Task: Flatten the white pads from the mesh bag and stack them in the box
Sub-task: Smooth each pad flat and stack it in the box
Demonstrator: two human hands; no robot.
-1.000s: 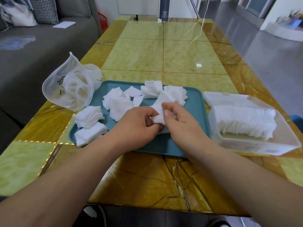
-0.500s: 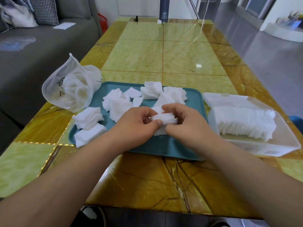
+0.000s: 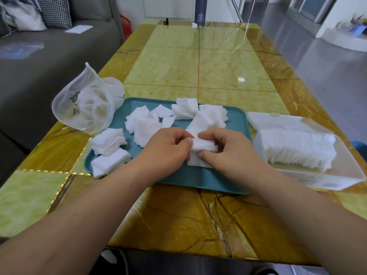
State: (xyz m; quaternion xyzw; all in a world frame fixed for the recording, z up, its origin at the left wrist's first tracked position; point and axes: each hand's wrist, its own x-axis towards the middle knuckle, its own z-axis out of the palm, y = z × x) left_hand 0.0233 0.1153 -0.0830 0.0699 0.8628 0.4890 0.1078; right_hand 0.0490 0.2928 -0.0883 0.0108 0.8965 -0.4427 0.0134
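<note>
Over the middle of a teal tray (image 3: 236, 124), my left hand (image 3: 166, 147) and my right hand (image 3: 228, 151) both pinch a small bunch of white pads (image 3: 202, 147) between thumb and fingers. Several loose piles of white pads (image 3: 143, 124) lie scattered across the tray. A white mesh bag (image 3: 85, 108) lies open at the tray's left corner with more pads inside. To the right stands a clear plastic box (image 3: 349, 171) with its lid folded back, holding a row of stacked pads (image 3: 297, 149).
The tray and box sit on a glossy yellow-green stone table (image 3: 198, 66). A grey sofa (image 3: 39, 62) runs along the left side. A dark cylinder (image 3: 200, 10) stands at the table's far end. Grey floor lies to the right.
My hands have turned the bunch of pads from upright to lying sideways and drawn it slightly lower over the tray. My right hand's grip has shifted round it.
</note>
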